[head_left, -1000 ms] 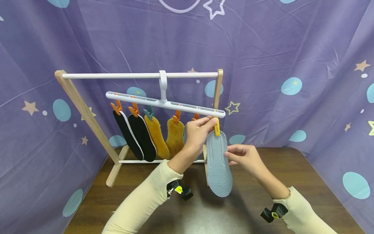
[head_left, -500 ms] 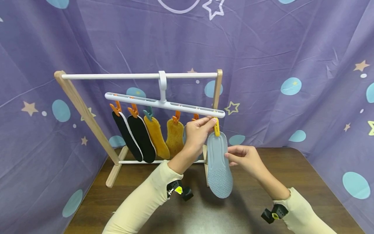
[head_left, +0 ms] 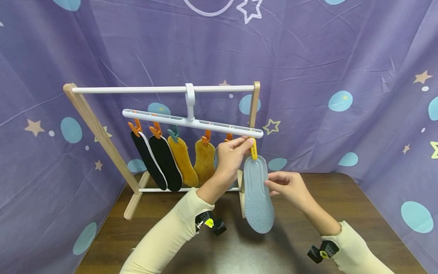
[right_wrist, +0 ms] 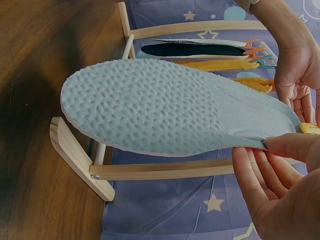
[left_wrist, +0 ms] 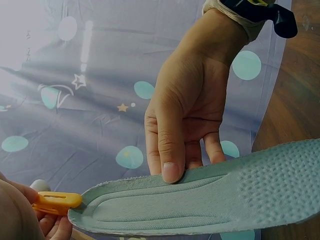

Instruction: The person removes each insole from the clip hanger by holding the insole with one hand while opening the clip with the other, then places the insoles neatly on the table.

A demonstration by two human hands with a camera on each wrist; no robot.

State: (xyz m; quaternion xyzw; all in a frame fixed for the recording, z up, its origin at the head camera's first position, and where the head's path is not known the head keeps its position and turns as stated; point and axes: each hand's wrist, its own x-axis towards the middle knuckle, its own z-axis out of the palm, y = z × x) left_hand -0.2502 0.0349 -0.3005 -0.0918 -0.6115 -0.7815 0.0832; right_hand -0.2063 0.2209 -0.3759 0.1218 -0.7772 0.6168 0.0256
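Note:
A light grey-blue insole [head_left: 258,198] with a dotted, textured forefoot hangs upright at the right end of a white clip hanger [head_left: 192,122]. My left hand [head_left: 230,156] pinches the yellow clip [head_left: 254,149] above it, and the clip's tip meets the insole's narrow top edge. With thumb and fingers, my right hand [head_left: 286,186] pinches the insole's right side edge near its middle. The left wrist view shows that thumb [left_wrist: 172,171] lying on the insole's upper face, the fingers behind. Another grey-blue piece behind my left hand is mostly hidden.
From orange and teal clips hang two black insoles [head_left: 165,163] and two mustard fuzzy ones [head_left: 204,161]. The hanger tilts down to the right on the white rod of a wooden rack [head_left: 97,125]. Beneath is a brown table [head_left: 308,243]; a purple patterned curtain [head_left: 308,68] surrounds it.
The insole and my right hand have shifted slightly right and down. My left hand stays at the yellow clip throughout.

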